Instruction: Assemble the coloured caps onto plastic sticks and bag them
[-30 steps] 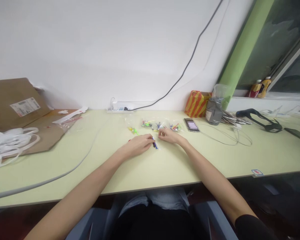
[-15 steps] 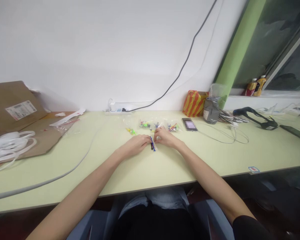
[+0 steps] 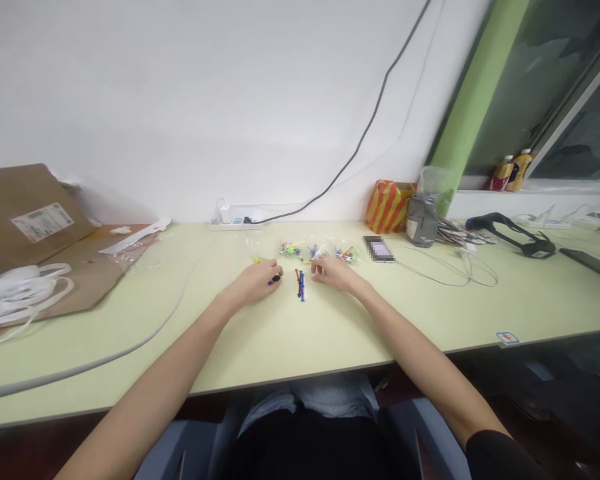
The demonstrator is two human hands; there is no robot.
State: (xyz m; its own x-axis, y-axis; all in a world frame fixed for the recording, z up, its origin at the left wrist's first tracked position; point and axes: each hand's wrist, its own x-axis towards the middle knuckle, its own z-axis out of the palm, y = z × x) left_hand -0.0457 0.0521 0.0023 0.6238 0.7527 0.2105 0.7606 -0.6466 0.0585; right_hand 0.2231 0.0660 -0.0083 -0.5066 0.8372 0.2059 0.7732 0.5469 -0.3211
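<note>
My left hand (image 3: 257, 281) is closed, the fingertips pinching a small dark piece (image 3: 275, 279) with a blue end. To its right lies a short bundle of thin plastic sticks (image 3: 301, 285), red, black, blue and white, side by side on the table. On the other side of that bundle, my right hand (image 3: 331, 273) rests with its fingers curled and pressed together. Whatever is between them is too small to make out. Behind the hands sit clear bags with small coloured plastic pieces (image 3: 291, 250), and yellow pieces (image 3: 258, 259) show just beyond my left hand.
A phone (image 3: 379, 249) with a blurred screen lies to the right, its white cable (image 3: 445, 280) looping over the table (image 3: 300, 347). A striped bag (image 3: 387, 205) and a grey pouch (image 3: 422, 220) stand behind. A grey cable (image 3: 145, 343), cardboard (image 3: 30, 207) and white straps (image 3: 20, 293) occupy the left.
My left hand has moved left, away from the bundle, with the dark piece in its fingers. The sticks now lie uncovered between the hands. My right hand has barely shifted.
</note>
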